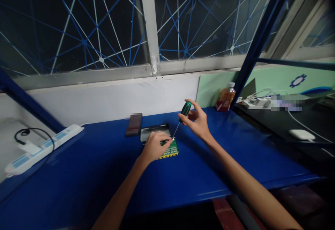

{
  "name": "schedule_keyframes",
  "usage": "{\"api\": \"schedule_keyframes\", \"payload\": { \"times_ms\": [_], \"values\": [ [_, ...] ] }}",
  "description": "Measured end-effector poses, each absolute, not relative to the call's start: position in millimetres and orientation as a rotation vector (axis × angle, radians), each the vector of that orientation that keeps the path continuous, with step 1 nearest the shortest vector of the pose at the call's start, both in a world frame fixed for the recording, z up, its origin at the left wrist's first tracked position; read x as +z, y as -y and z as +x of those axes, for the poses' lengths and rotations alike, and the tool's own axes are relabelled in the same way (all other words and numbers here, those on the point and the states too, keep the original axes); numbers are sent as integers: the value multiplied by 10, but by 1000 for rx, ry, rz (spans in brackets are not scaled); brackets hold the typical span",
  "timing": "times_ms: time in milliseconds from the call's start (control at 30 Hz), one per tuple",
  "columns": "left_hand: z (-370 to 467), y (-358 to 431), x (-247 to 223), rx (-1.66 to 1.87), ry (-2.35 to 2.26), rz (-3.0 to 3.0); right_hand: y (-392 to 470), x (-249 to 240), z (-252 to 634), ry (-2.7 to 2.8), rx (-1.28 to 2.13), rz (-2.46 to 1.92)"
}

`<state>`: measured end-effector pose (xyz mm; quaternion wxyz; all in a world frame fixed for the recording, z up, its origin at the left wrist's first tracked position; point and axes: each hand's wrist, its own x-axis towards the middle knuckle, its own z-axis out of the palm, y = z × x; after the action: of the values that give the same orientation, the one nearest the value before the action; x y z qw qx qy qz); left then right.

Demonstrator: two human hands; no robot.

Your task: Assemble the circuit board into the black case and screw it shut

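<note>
One blue tabletop (201, 177) is spread beneath the work, which is placed near its middle, well in from the left and right edges. Of the hands, the left hand (156, 144) is lowered close to the surface, its fingers drawn together; whether anything small is pinched by them cannot be told. The right hand (196, 120) is raised, more toward the right edge, with thumb and fingers closed. A shallow black case (148, 132) is set just beyond the left hand, on the side of the far edge. A green board (174, 149), striped yellow and black along its near side, is laid on the near side of that case, partly covered by the left hand, the nearer of the two. The screwdriver (184, 111) is gripped by its handle in the right hand and held tilted: its long axis is slanted from the handle, high and toward the right edge, down leftward along the thin shaft. By that line the tip is brought to the board's far right corner, beside the left fingertips; whether the board is touched by it cannot be made out.
</note>
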<state>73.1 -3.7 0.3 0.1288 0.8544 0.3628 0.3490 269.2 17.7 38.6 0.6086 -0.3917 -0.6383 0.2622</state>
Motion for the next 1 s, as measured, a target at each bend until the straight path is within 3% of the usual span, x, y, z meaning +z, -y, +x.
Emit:
{"api": "schedule_keyframes", "payload": {
  "times_ms": [1000],
  "values": [
    [733, -2, -61, 1089, -1052, 2256, -121, 332, 2617, 1503, 516, -957]
  ]
}}
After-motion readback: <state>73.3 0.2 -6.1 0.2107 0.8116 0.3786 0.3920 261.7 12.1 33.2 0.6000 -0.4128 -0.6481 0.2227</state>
